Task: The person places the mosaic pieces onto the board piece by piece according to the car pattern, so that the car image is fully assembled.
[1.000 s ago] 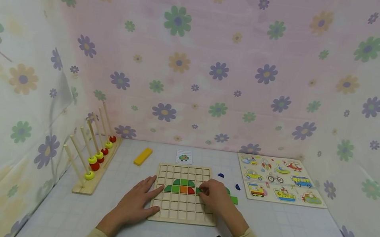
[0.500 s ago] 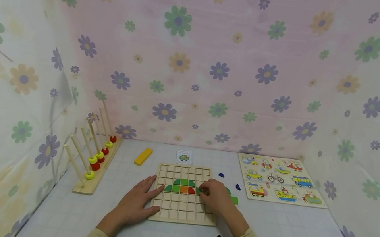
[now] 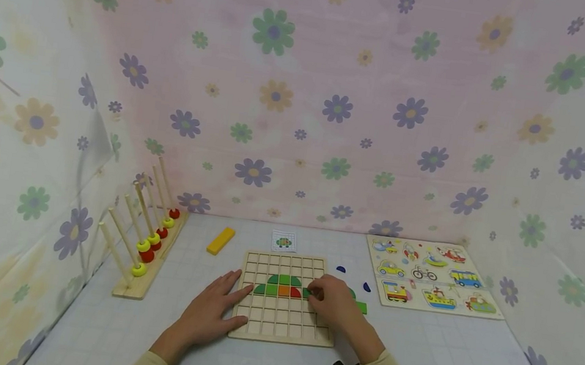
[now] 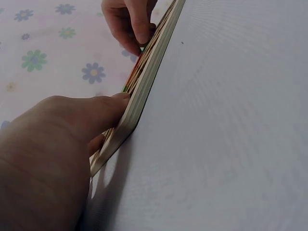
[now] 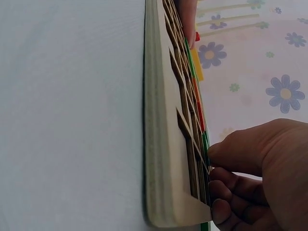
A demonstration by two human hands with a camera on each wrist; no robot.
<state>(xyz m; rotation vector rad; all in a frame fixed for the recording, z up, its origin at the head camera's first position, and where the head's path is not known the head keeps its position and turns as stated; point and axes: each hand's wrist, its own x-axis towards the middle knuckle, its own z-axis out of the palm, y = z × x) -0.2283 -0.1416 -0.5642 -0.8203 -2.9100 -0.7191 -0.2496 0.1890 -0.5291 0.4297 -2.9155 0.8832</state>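
Observation:
A wooden grid board [image 3: 281, 330] lies flat before me. Set in its middle rows are several green tiles [image 3: 284, 280], an orange tile [image 3: 284, 291] and a red tile [image 3: 296, 293]. My left hand [image 3: 206, 312] rests at the board's left edge, fingers extended; in the left wrist view its thumb touches the wooden rim [image 4: 150, 72]. At the right end of the lower coloured row, my right hand [image 3: 338, 304] pinches a green tile [image 3: 305, 293], mostly covered by the fingertips. The right wrist view shows its thumb [image 5: 226, 151] at this tile, other fingers curled.
A small pattern card [image 3: 283, 242] lies behind the board, with a yellow block [image 3: 220, 241] to its left. Dark blue half-round pieces [image 3: 367, 287] and a green strip [image 3: 361, 308] lie right. A peg rack [image 3: 129, 292] stands left; a vehicle puzzle [image 3: 423, 286] lies far right.

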